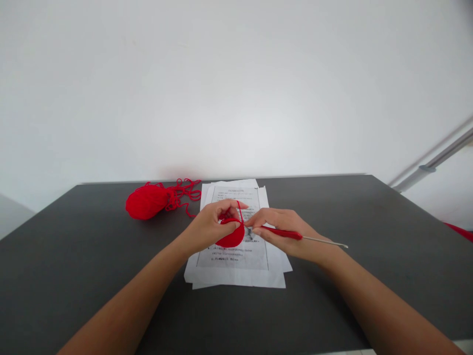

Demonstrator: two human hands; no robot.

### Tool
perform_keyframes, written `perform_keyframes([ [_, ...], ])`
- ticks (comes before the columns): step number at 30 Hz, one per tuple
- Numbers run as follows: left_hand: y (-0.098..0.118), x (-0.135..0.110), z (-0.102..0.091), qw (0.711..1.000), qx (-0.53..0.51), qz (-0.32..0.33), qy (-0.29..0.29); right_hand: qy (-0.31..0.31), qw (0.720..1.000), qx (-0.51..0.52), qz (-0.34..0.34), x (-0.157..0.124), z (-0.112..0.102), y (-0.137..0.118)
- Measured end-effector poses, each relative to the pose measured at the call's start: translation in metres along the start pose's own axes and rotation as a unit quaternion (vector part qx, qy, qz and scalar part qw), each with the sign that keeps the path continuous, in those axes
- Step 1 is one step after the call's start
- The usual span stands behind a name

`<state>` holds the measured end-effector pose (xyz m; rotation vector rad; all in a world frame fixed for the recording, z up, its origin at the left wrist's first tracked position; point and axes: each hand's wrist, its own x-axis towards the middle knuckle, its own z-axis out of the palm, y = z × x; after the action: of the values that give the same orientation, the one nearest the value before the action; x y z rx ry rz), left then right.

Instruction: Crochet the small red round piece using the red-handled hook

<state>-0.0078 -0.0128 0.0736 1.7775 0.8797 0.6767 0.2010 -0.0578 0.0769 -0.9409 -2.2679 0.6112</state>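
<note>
Red crochet piece [232,237] pinched in the left hand [211,221], hook [283,232] gripped in the right hand [286,219]

Strand [240,212] raised between them, seemingly for tension; yarn ball [147,201] beyond the left hand, likely to feed freely; printed sheets [229,274] beneath.

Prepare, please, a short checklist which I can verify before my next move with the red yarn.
1. Left hand holds the red piece: ok, thumb on it.
2. Right hand holds the hook by its red handle: ok.
3. Yarn strand runs up to a left finger: ok.
4. Hook's working end sits in a stitch: cannot tell, too small.
5. Loose yarn beside the yarn ball lies straight: not ok, it is in loops.
6. Printed sheets are uncovered: not ok, partly hidden.
</note>
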Motion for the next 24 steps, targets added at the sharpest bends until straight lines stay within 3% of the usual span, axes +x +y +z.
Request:
perform_keyframes([
  [3,0.001,0.0,0.0,1.0,-0.006,-0.002,0.001,0.004,1.0,0.008,0.011,0.001,0.001,0.0],
  [6,0.001,0.0,-0.002,0.999,-0.049,-0.011,-0.006,0.042,0.994,0.087,0.053,0.001,0.001,0.001],
  [10,-0.002,0.001,-0.005,0.988,-0.145,-0.028,-0.032,0.111,0.958,0.252,0.082,0.0,0.006,0.004],
  [12,-0.005,0.001,-0.006,0.982,-0.183,-0.031,-0.04,0.135,0.949,0.276,0.073,0.0,0.011,0.006],
  [18,-0.009,0.001,-0.005,0.971,-0.234,-0.03,-0.051,0.164,0.976,0.132,-0.051,0.0,0.019,0.007],
  [24,-0.008,0.001,-0.005,0.966,-0.251,-0.032,-0.06,0.178,0.974,0.066,-0.119,0.002,0.02,0.001],
])
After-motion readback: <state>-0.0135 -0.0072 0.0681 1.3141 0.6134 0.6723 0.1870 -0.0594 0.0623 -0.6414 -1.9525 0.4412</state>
